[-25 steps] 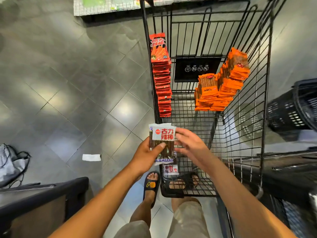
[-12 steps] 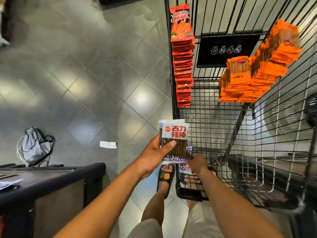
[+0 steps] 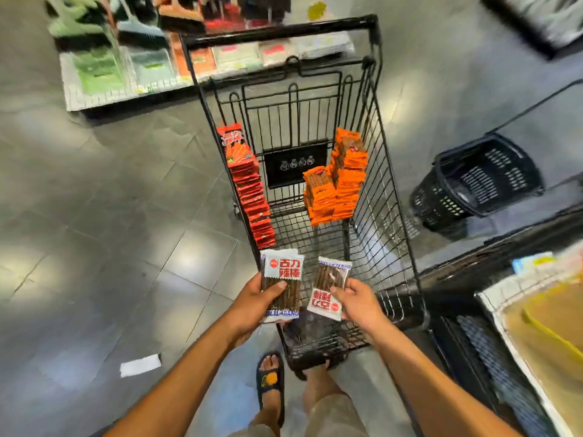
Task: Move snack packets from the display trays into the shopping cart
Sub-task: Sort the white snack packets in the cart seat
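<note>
Now clamping packet stack (image 3: 283, 280) in left fingers (image 3: 278, 287), single packet (image 3: 329, 287) in right fingers (image 3: 339, 291), above cart (image 3: 378, 216) edge; released early, could fall outside.

2 hands w/ white-label snack pkts: 1 single pkt (image 3: 329, 290) in right hand (image 3: 358, 302), at least 2 in the pkt bundle (image 3: 282, 280) in left hand (image 3: 252, 305). 1 shopping cart (image 3: 391, 197) w/ 1 red pkt stack (image 3: 249, 187) & 2 orange ones, lower orange stack (image 3: 318, 197) & taller orange stack (image 3: 348, 165); too many per stack to count. Also 1 black hand basket (image 3: 479, 181), 1 paper slip (image 3: 140, 365).
</note>
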`<control>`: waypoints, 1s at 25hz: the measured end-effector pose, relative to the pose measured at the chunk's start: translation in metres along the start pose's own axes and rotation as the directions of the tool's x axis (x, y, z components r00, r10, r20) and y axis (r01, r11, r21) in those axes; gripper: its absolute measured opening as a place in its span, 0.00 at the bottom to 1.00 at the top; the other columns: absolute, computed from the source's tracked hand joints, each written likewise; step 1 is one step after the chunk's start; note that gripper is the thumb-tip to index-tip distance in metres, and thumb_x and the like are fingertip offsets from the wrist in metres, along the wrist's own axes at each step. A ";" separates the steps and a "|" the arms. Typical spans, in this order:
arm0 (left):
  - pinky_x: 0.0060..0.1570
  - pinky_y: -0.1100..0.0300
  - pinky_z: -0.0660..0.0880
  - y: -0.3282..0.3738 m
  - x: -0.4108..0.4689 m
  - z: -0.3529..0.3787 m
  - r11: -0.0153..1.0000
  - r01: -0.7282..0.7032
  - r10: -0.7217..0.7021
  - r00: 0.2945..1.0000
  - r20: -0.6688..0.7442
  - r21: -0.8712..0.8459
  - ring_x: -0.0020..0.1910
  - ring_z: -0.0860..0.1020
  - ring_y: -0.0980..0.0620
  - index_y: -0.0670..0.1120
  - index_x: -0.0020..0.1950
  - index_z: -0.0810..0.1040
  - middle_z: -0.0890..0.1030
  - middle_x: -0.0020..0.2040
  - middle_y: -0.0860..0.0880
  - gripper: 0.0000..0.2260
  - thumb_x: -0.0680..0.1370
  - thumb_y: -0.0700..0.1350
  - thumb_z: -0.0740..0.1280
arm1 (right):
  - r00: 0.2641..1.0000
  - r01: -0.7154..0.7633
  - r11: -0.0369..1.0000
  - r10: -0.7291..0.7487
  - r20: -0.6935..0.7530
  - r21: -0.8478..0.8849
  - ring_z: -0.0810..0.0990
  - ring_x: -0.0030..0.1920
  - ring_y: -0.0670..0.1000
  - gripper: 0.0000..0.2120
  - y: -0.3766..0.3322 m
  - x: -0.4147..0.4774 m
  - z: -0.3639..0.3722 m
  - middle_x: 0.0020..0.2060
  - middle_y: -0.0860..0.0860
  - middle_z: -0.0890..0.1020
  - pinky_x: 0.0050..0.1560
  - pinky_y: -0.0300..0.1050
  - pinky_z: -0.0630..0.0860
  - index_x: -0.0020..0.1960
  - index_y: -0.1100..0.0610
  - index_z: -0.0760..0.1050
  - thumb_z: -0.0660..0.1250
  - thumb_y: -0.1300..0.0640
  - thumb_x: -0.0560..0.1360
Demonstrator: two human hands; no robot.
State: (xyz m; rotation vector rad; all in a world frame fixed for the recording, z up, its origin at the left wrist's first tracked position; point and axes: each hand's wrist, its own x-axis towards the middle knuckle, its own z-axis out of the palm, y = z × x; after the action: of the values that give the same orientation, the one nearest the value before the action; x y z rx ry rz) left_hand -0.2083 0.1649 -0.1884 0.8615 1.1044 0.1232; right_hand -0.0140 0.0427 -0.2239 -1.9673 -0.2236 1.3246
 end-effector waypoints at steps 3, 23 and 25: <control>0.56 0.48 0.82 0.025 -0.010 0.028 0.999 -0.020 0.016 0.995 0.095 0.034 0.55 0.85 0.46 0.48 0.65 0.77 0.86 0.58 0.44 0.11 0.84 0.38 0.63 | 0.992 0.089 0.980 -0.072 -0.099 0.178 0.86 0.37 0.47 0.06 -0.025 -0.062 -0.039 0.41 0.53 0.87 0.33 0.38 0.79 0.56 0.60 0.78 0.66 0.62 0.81; 0.59 0.53 0.79 0.096 -0.113 0.449 0.631 -0.677 0.189 0.607 0.772 0.378 0.55 0.85 0.48 0.50 0.56 0.82 0.87 0.51 0.51 0.10 0.78 0.38 0.74 | 0.503 0.481 0.874 -0.208 -0.839 0.072 0.77 0.63 0.67 0.29 0.051 -0.317 -0.350 0.65 0.67 0.76 0.63 0.59 0.75 0.74 0.43 0.65 0.68 0.64 0.79; 0.56 0.51 0.81 0.084 -0.102 0.480 0.548 -0.725 0.237 0.613 0.754 0.417 0.51 0.85 0.49 0.51 0.52 0.81 0.87 0.47 0.53 0.10 0.76 0.40 0.77 | 0.520 0.446 0.894 -0.215 -0.827 0.048 0.73 0.69 0.65 0.23 0.060 -0.308 -0.371 0.71 0.59 0.72 0.68 0.59 0.72 0.67 0.40 0.70 0.68 0.63 0.80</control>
State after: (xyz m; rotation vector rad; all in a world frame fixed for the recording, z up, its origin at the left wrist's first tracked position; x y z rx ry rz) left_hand 0.1629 -0.0898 0.0232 1.7823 0.1605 -0.1101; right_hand 0.1501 -0.3360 0.0317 -1.9598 0.0265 0.0937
